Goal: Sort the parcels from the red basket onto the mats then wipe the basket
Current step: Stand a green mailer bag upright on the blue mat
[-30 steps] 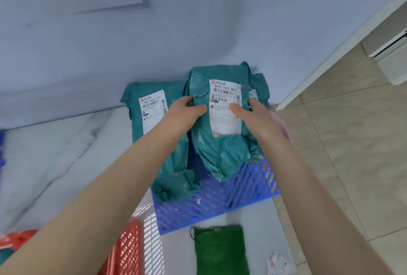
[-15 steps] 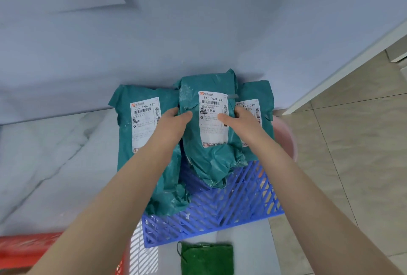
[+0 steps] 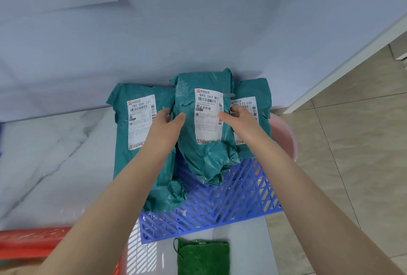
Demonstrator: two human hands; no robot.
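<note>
Three teal parcels with white labels stand on a blue lattice mat [image 3: 220, 213] and lean against the wall. My left hand [image 3: 164, 123] grips the left edge of the middle parcel [image 3: 202, 160], thumb on its front. My right hand [image 3: 239, 120] grips its right edge, fingers curled behind. This parcel overlaps the left parcel [image 3: 136, 142] and the right parcel [image 3: 253, 89]. The red basket [image 3: 33, 241] shows only as a rim at the bottom left, its inside hidden.
A green cloth [image 3: 202, 257] lies on the white surface in front of the mat. A pink basin [image 3: 286, 140] sits behind the mat's right side, at the tiled floor's edge. A pale wall stands close behind the parcels.
Both hands have carried the middle parcel back between the other two, so the right parcel's label now shows. The view has shifted, and more of the red basket rim shows.
</note>
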